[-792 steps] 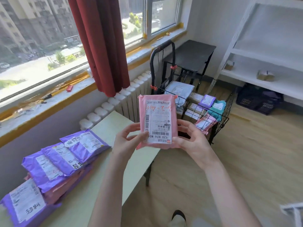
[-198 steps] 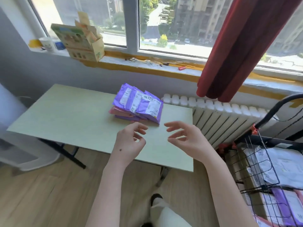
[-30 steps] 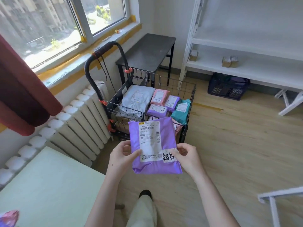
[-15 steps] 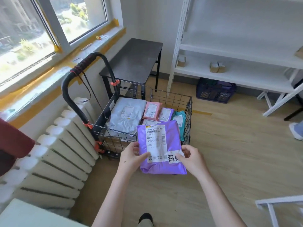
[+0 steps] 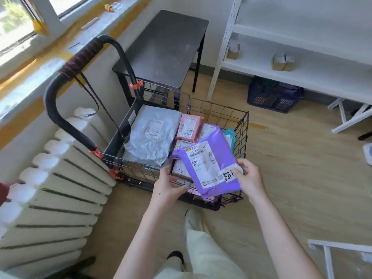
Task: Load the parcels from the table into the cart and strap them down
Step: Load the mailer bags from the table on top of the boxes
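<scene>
A purple parcel [image 5: 207, 164] with a white label hangs tilted over the front right of the black wire cart [image 5: 217, 110]. My right hand [image 5: 248, 179] grips its lower right corner. My left hand [image 5: 168, 187] is just off the parcel's lower left edge at the cart's front rim, fingers loosely bent and holding nothing. In the cart lie a large grey parcel [image 5: 153, 135], a pink parcel [image 5: 189, 127], a teal parcel [image 5: 229, 135] and others partly hidden under the purple one. A black cord [image 5: 94, 97] hangs from the cart handle [image 5: 80, 59].
A white radiator [image 5: 56, 198] stands left of the cart under the windowsill. Behind the cart is a black side table [image 5: 163, 49]. White shelving [image 5: 302, 63] with small boxes and a dark blue crate [image 5: 275, 95] line the right wall. Bare wooden floor lies to the right.
I have stepped closer to the cart and lowered the purple parcel over its front right. My left hand has come off the parcel; the right hand still holds it.
</scene>
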The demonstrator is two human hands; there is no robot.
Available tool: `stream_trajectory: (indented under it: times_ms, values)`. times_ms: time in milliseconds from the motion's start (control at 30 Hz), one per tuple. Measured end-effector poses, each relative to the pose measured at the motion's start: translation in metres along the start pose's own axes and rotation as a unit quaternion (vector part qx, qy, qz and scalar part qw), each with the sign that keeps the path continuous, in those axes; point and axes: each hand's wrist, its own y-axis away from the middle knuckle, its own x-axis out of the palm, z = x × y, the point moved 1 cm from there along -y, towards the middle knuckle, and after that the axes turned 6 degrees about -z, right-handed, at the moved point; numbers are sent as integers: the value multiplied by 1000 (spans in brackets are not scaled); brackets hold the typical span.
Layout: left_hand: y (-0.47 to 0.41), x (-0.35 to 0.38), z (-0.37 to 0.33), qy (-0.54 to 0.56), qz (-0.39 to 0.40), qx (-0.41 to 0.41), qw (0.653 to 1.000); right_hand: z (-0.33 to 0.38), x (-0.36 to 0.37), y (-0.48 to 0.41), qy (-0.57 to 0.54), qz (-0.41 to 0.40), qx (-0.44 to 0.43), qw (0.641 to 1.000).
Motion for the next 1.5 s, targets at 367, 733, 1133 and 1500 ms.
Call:
stream_trajectory:
  times_ms: [367,733,1133,1500]
  values:
    - [-136,20,-24,-119,-2,-52,992,-18,52,-139,141,66,13,988]
    - [-254,61,56,-295,229,-107,921,-105,144,-198,226,273,36,934]
    - [-300,86,130,-198,244,-282,907,-182,177,-197,-26,193,455,869]
    - [-313,109,157,-257,158,-184,936,-215,216,-171,152,125,319,927]
